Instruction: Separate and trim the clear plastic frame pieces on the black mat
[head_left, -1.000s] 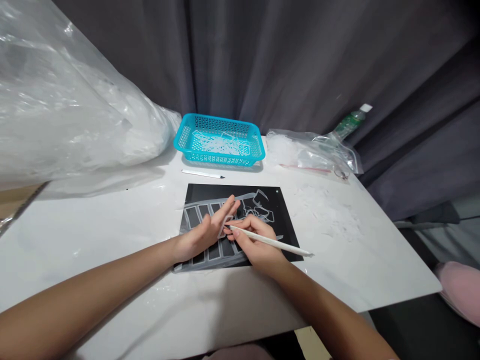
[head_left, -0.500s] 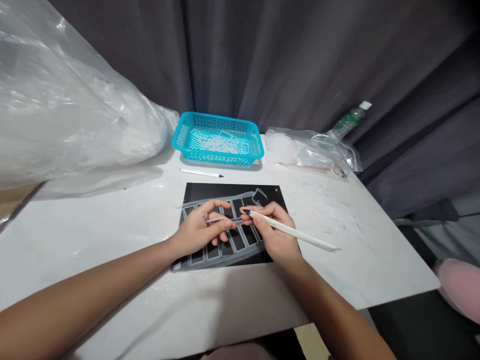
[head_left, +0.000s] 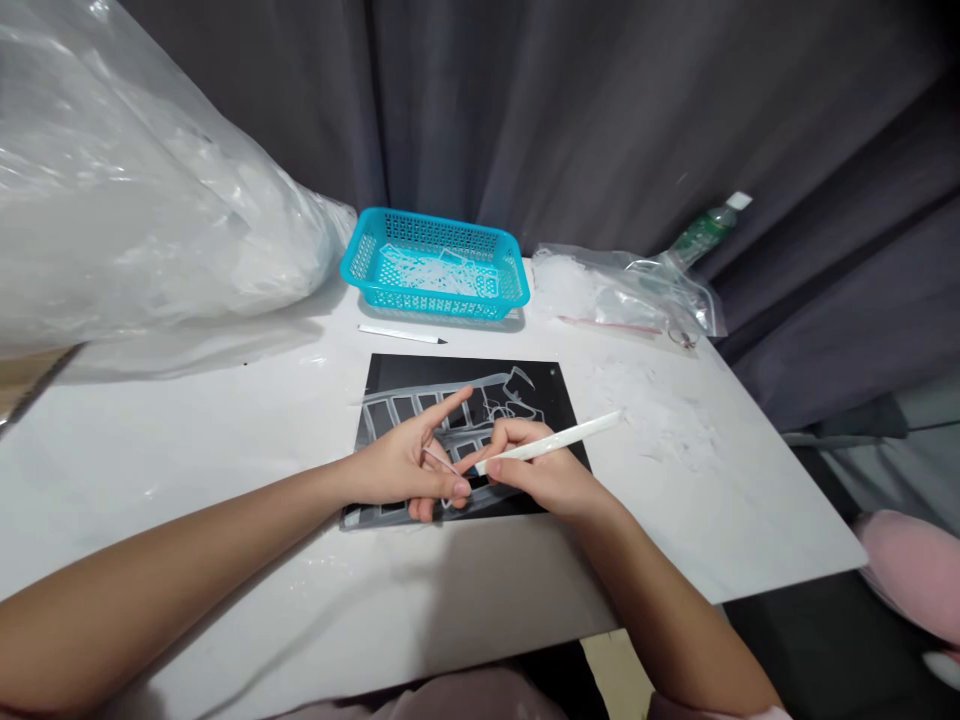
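Note:
My left hand (head_left: 409, 460) is over a black board (head_left: 570, 485), index finger stretched out, thumb and other fingers closed on a thin pale strip (head_left: 441, 459). Its exact kind is too small to make out. My right hand (head_left: 544, 465) grips a white pencil-like stick (head_left: 559, 440), pointing up to the right; its lower tip is close to the left fingers, and its dark point is mostly hidden. Under both hands, a translucent plastic sheet with rectangular openings (head_left: 401, 408) lies on the board, partly covered by them. Thin clear scraps curl at its right end.
Behind the board lies a second white pencil-like stick (head_left: 401, 334). A blue basket (head_left: 442, 305) holds clear pieces. A large plastic bag (head_left: 187, 220) bulges at left; a clear zip bag (head_left: 600, 290), a green bottle (head_left: 705, 235) and loose scraps (head_left: 667, 425) are on the right.
My right hand has swung the stick so its free end now points up and its tip down by the left fingers. My left index finger has straightened, and the hands are closer together.

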